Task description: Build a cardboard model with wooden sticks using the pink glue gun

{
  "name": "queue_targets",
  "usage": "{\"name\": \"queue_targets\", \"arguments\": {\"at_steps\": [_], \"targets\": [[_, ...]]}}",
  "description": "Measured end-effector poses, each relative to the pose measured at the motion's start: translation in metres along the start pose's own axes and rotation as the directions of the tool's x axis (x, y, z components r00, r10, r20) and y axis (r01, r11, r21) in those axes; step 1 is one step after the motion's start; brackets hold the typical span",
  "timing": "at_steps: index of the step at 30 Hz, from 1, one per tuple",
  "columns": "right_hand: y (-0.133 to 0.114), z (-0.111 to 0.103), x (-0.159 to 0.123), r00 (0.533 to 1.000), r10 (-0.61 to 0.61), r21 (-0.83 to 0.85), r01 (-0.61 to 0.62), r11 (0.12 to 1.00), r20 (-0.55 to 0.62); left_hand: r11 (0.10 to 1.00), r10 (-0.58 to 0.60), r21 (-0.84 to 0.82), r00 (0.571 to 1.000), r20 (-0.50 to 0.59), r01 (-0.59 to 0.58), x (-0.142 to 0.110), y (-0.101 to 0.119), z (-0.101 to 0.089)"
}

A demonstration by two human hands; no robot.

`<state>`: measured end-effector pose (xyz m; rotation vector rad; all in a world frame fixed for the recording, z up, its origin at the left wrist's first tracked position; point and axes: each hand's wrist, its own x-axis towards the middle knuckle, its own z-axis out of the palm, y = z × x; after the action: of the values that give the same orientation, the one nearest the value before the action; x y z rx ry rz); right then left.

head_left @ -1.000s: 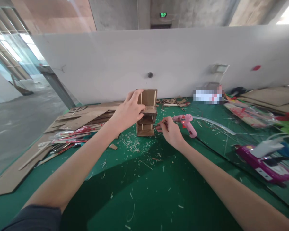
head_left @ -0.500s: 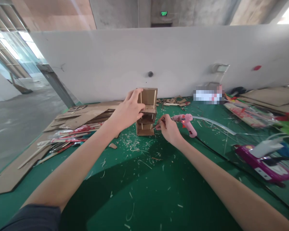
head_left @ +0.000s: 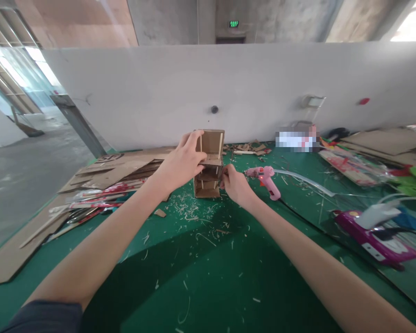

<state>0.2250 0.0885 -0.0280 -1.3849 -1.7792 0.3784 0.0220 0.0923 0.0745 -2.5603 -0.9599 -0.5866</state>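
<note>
A small cardboard shelf unit point(head_left: 211, 143) with stacked compartments and thin wooden strips along its edges stands upright on the green table. My left hand point(head_left: 185, 162) grips its upper left side, thumb at the middle board and fingers at the top. My right hand point(head_left: 236, 184) is at the lower right side of the unit, fingers pinched together. Whatever lies between those fingertips is too small to make out. A pink glue gun point(head_left: 265, 178) lies just right of my right hand, its red light on.
Flat cardboard pieces point(head_left: 125, 164) and wrapped sticks point(head_left: 100, 196) lie to the left. Shavings point(head_left: 189, 208) litter the green table point(head_left: 208, 286). Cardboard scraps point(head_left: 253, 149) lie by the white partition point(head_left: 166, 92). At right are a purple power strip point(head_left: 376, 238) and the glue gun's black cable point(head_left: 319, 224).
My right hand has moved slightly left, closer to the shelf unit's lower right side. My left hand keeps its hold. The whole view has shifted a little.
</note>
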Motion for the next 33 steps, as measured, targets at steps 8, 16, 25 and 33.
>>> {"name": "queue_targets", "arguments": {"at_steps": [8, 16, 25, 33], "targets": [[0.006, 0.003, 0.001, 1.0, -0.01, 0.097, 0.01, 0.995, 0.0, 1.0, 0.011, 0.001, 1.0, -0.01, -0.011, 0.001, -0.002, -0.002], [0.013, 0.004, -0.001, 0.997, -0.013, 0.135, 0.024, 0.991, -0.077, 0.999, 0.035, 0.04, 0.998, -0.043, -0.033, -0.001, -0.006, 0.001], [0.01, 0.002, -0.002, 0.982, -0.014, 0.178, 0.048, 0.983, -0.19, 1.0, 0.014, 0.0, 0.999, -0.03, -0.014, -0.001, -0.005, 0.001], [-0.007, -0.005, -0.001, 0.973, 0.017, 0.171, 0.023, 0.985, -0.232, 1.0, 0.019, -0.018, 0.999, -0.051, -0.02, 0.0, -0.005, 0.003]]}}
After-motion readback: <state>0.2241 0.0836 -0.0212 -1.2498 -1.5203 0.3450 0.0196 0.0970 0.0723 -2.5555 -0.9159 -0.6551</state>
